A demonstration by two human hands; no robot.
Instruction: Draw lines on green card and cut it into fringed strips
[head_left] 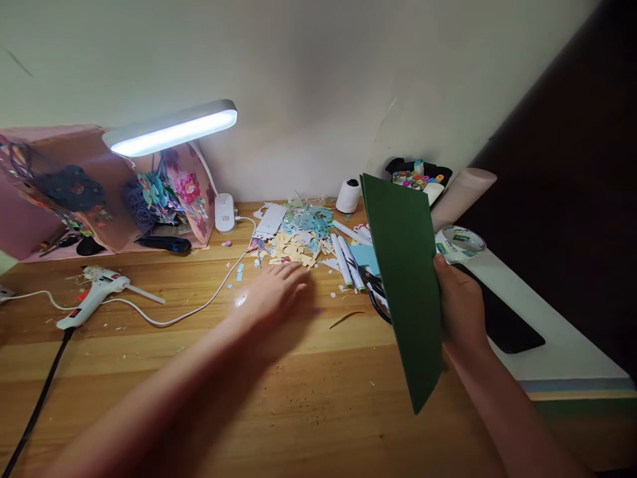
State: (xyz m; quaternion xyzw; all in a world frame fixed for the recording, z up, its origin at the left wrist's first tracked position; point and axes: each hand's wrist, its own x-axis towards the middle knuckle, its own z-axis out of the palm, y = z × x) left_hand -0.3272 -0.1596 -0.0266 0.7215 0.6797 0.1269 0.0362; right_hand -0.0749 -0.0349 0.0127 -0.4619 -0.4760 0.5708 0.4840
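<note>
My right hand (pixel 462 302) grips a dark green sheet of card (pixel 405 279) by its right edge, thumb on the near side, and holds it up tilted over the desk. A second edge shows along the card's left side, so it may be folded or doubled. Somewhat blurred, my left hand (pixel 273 292) lies low over the wooden desk, palm down with fingers stretched out. Just beyond its fingertips is a heap of cream and blue paper scraps (pixel 296 245). Scissors (pixel 371 280) and white markers (pixel 341 260) are partly hidden behind the card.
At left lie a hot glue gun (pixel 94 295) with its cord and a utility knife (pixel 166 244). A lit lamp (pixel 172 129) overhangs pink boxes (pixel 114 212). Toward the back right are a thread spool (pixel 348 196), a marker holder (pixel 421 176) and a tape roll (pixel 460 243).
</note>
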